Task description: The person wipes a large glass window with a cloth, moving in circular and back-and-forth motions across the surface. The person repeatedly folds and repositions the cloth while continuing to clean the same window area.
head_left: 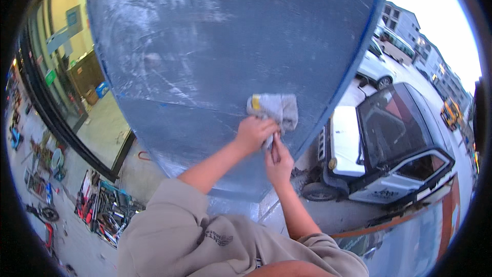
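So it's one head-worn fisheye, left one of a side-by-side pair, looking forward and down past the wearer's shirt (pixel 179 220). Pretty close to the left hand (pixel 252 134), the right hand (pixel 280 163) and the grey-blue panel (pixel 215 61) filling the middle. Super wide too: doorway (pixel 108 115) far left, white off-roader (pixel 346 134) farther off right, edges bending toward a dark rim.

From where I'm standing, the bare left forearm (pixel 212 166) is slanting up and rightward, its left hand (pixel 252 134) curling the fingers inward. The right forearm (pixel 298 214) is rising more steeply, leaning left, and the right hand (pixel 280 166) is gripping just below the left.
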`<state>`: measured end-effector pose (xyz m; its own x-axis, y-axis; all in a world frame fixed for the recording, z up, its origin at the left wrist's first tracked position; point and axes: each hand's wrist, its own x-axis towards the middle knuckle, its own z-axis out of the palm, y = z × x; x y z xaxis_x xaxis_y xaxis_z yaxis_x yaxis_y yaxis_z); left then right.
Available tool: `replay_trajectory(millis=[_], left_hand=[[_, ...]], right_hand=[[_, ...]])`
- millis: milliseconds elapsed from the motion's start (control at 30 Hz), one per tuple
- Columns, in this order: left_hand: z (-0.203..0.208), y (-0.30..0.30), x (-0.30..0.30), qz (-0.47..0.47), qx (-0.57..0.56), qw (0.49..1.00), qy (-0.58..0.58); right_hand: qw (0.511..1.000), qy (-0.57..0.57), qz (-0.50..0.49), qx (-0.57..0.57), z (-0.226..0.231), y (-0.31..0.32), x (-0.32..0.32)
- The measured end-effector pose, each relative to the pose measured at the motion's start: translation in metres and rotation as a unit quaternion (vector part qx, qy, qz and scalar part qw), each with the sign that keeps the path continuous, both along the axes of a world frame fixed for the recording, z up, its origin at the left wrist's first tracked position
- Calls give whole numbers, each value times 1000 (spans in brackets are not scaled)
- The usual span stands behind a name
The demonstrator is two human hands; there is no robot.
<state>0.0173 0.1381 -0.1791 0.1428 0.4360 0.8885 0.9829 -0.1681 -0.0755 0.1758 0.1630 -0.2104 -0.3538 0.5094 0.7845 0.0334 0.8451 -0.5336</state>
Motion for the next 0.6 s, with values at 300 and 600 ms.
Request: replay_trajectory(millis=[300, 600], left_hand=[[44, -47, -41, 82, 135, 987, 24], [78, -100, -96, 153, 172, 973, 24]], right_hand=[[861, 167, 322, -357, 25, -60, -72], [876, 125, 338, -320, 72, -81, -130]])
